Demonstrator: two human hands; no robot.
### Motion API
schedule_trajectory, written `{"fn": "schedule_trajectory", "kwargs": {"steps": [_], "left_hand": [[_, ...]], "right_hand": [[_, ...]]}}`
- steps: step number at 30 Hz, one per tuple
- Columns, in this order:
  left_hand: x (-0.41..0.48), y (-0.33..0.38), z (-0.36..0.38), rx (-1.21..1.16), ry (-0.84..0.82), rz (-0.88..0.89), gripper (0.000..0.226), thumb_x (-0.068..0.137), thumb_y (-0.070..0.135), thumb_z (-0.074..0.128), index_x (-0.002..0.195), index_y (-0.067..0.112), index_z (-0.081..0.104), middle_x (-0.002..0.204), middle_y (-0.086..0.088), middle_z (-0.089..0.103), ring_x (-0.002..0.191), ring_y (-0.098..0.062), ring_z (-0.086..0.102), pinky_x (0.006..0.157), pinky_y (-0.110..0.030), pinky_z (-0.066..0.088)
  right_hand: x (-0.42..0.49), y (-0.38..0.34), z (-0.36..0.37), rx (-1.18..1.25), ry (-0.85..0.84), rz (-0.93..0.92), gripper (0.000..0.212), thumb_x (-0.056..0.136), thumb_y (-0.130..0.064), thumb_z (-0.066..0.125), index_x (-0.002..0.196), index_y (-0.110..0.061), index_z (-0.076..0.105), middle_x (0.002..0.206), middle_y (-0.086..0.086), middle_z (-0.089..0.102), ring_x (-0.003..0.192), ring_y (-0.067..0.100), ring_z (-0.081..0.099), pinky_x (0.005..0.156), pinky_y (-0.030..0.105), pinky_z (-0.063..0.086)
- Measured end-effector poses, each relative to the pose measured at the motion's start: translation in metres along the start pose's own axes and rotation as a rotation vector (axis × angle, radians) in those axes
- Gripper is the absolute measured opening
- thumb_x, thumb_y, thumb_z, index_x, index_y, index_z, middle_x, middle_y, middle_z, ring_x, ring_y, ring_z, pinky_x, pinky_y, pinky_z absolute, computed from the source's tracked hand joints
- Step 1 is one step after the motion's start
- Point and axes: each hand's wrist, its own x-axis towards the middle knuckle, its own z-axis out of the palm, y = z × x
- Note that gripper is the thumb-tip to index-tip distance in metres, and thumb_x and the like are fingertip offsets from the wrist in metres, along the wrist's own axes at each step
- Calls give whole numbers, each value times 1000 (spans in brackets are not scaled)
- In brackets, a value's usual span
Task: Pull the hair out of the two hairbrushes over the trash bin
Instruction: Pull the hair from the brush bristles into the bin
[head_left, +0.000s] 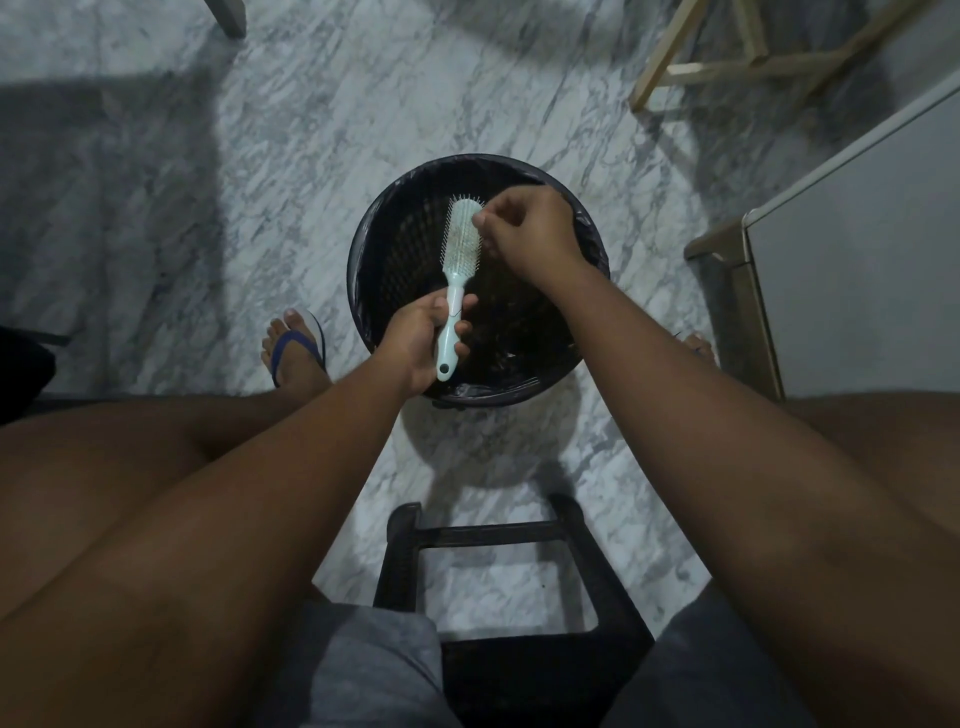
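Note:
A pale mint hairbrush (460, 244) is held over the round black trash bin (587, 228), bristles facing up, with tangled hair among the bristles. My left hand (415, 338) grips its handle near the bin's front rim. My right hand (524, 228) is at the right side of the brush head, fingers curled and fingertips pinched together at the bristles; the hair strands in the pinch are too fine to make out. Only one hairbrush is in view.
The bin stands on a grey marble floor, lined with a black bag. A black plastic stool (498, 571) is under me between my knees. My sandalled foot (296, 348) is left of the bin. A grey cabinet (852, 249) stands at right, a wooden frame (737, 57) behind.

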Motion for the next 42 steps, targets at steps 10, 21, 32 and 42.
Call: {"fn": "schedule_trajectory", "kwargs": {"steps": [10, 21, 32, 42], "left_hand": [[2, 4, 4, -40, -20, 16, 43, 95, 2, 32, 132, 4, 53, 98, -2, 63, 58, -9, 49, 46, -22, 40], [5, 3, -8, -47, -20, 0, 43, 94, 4, 34, 133, 4, 52, 98, -2, 61, 59, -8, 49, 47, -23, 42], [0, 8, -2, 37, -75, 0, 41, 96, 4, 31, 130, 6, 53, 99, -2, 64, 61, -9, 48, 48, -22, 40], [-3, 20, 1, -89, -110, 23, 45, 94, 5, 34, 137, 4, 47, 88, 0, 66, 62, -9, 47, 47, -22, 41]], "right_hand": [[1, -17, -8, 303, 428, -250, 15, 90, -20, 66, 82, -7, 68, 68, 1, 67, 64, 17, 64, 63, 35, 56], [2, 18, -12, -348, -45, 234, 29, 87, -5, 56, 115, -7, 64, 122, 11, 64, 115, 26, 59, 96, 25, 45], [-4, 27, 1, -155, -68, -51, 62, 79, -14, 79, 136, -15, 56, 122, 6, 69, 106, 16, 66, 99, 25, 51], [-22, 70, 15, -428, -160, 247, 13, 87, -7, 65, 89, -7, 77, 94, 11, 74, 94, 22, 69, 83, 18, 44]]}}
